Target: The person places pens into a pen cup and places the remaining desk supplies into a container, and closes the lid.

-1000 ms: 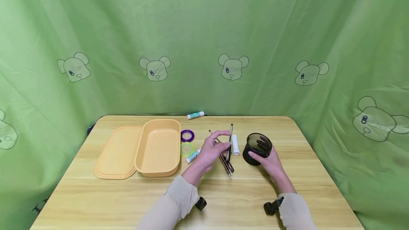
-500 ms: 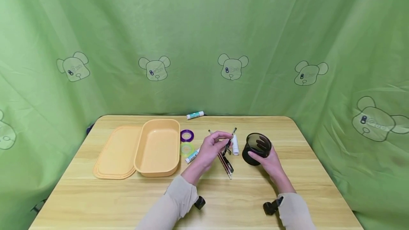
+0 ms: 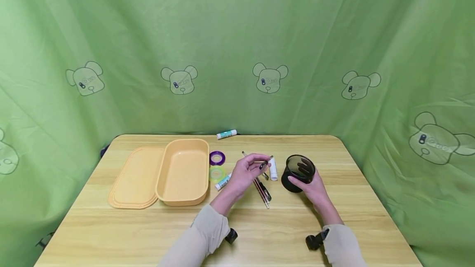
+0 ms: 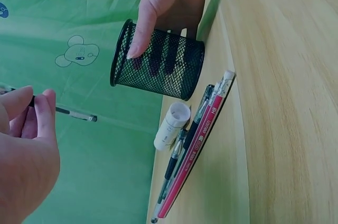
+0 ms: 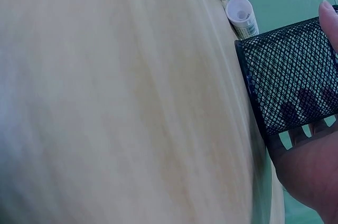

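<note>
My left hand (image 3: 245, 173) pinches a pen (image 4: 76, 114) between thumb and fingers, raised above the pile of writing tools. My right hand (image 3: 316, 188) grips a black mesh pen holder (image 4: 158, 63) around its side, thumb near the rim; no pens show inside it. Below the left hand lie red pencils (image 4: 191, 155) marked HB and dark-gripped pens (image 4: 171, 167), side by side on the table. A white glue stick (image 3: 273, 169) lies between the pile and the pen holder.
An orange box (image 3: 183, 172) without its cover stands on the left, its lid (image 3: 137, 178) beside it. Purple tape (image 3: 217, 158), yellow-green tape (image 3: 217, 173) and a glue stick (image 3: 223, 181) lie right of the box. Another glue stick (image 3: 226, 134) is at the far edge.
My left hand has closed on a pen, lifted it from the pile and tilted it toward the pen holder. My right hand and the pen holder have stayed in place.
</note>
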`<state>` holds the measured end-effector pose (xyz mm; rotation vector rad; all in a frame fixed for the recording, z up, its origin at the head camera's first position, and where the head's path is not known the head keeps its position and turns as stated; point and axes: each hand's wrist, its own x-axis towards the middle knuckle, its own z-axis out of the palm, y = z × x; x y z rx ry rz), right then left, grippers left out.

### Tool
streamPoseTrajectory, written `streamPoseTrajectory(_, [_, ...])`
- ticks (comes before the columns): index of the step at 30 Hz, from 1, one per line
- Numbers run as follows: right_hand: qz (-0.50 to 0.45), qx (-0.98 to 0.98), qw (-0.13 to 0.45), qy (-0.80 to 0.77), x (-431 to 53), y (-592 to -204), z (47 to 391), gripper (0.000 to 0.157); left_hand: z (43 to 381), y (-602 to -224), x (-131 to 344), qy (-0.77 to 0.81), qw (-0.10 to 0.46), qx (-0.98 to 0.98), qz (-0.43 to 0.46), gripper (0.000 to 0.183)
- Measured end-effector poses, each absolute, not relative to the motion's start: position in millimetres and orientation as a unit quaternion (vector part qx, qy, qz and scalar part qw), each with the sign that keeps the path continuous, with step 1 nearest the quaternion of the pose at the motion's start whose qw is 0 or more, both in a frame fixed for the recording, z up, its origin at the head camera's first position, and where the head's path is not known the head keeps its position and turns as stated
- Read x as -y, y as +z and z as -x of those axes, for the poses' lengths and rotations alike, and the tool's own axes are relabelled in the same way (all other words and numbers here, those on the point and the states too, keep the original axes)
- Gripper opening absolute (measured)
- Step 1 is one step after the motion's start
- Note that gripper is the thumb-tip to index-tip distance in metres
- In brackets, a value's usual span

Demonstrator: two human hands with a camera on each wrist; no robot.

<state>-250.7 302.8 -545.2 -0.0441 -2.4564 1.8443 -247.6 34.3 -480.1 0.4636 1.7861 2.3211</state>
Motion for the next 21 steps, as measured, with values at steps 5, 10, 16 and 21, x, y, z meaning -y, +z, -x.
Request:
streamPoseTrajectory(5, [0.013, 0.801, 0.031, 0.598, -303.2, -545.4, 251.6, 0.098, 247.1, -478.7, -34.6, 0.768, 0.066, -0.62, -0.145, 0.028])
streamPoseTrajectory(10, [0.013, 0.805, 0.03, 0.593, -304.4, -545.0, 252.1, 0.098, 250.0, -478.2, -36.9, 0.776, 0.046, -0.613, -0.142, 0.024])
streamPoseTrajectory(16, [0.014, 0.808, 0.032, 0.588, -303.0, -542.5, 251.0, 0.096, 254.1, -477.2, -38.6, 0.787, 0.028, -0.601, -0.138, 0.024])
streamPoseTrajectory(21, [0.013, 0.811, 0.027, 0.585, -302.6, -540.6, 249.4, 0.096, 255.9, -474.6, -41.4, 0.783, 0.015, -0.609, -0.126, 0.024])
